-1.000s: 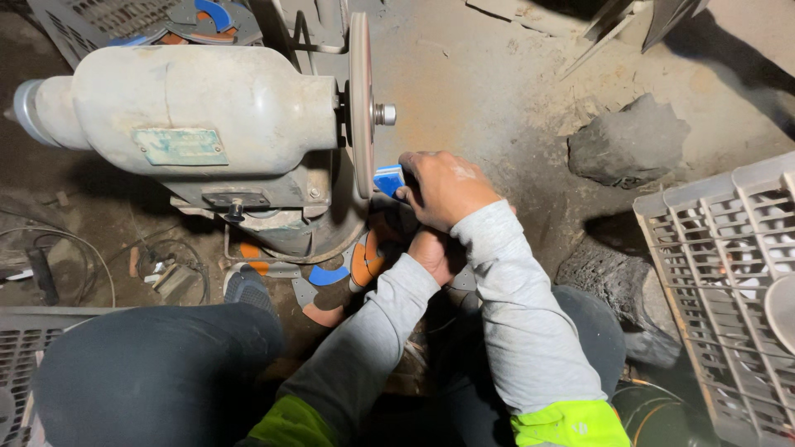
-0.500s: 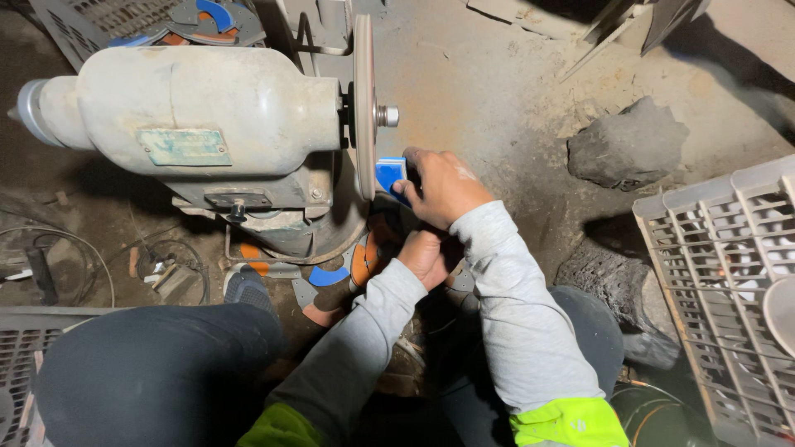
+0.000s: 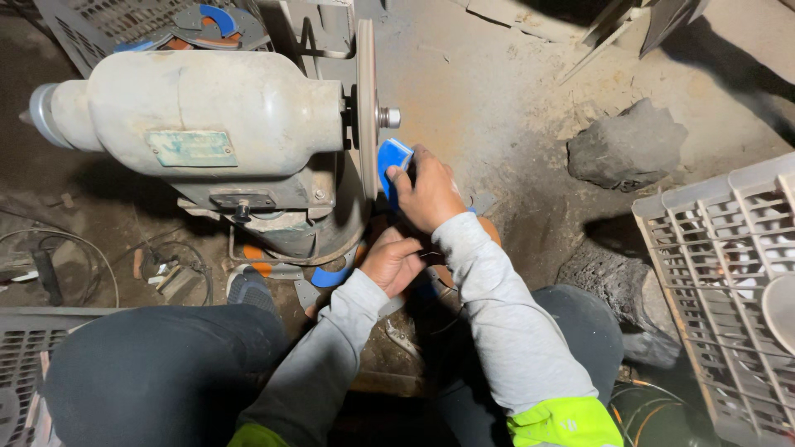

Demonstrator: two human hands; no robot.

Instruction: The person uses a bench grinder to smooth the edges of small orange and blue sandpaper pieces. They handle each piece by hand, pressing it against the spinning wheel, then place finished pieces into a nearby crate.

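Observation:
A cream-coloured bench grinder motor (image 3: 207, 112) sits on the dirt floor with a thin grinding disc (image 3: 366, 108) on its shaft. My right hand (image 3: 431, 192) grips a blue flat piece (image 3: 391, 159) and presses its edge against the side of the disc. My left hand (image 3: 391, 261) is lower down, fingers curled near a blue and orange handle-like piece (image 3: 335, 277) under the grinder; what it holds is partly hidden. Both arms wear grey sleeves with bright yellow cuffs.
A grey plastic crate (image 3: 729, 298) stands at the right. Dark rocks (image 3: 625, 149) lie on the floor beyond my right hand. Cables (image 3: 99, 257) and scrap lie at the left. Another crate (image 3: 25, 364) is at the lower left. Blue and orange pieces (image 3: 207, 21) sit behind the grinder.
My right hand with the blue piece has stayed at the disc, shifting slightly. My left hand has moved a little nearer to the grinder base.

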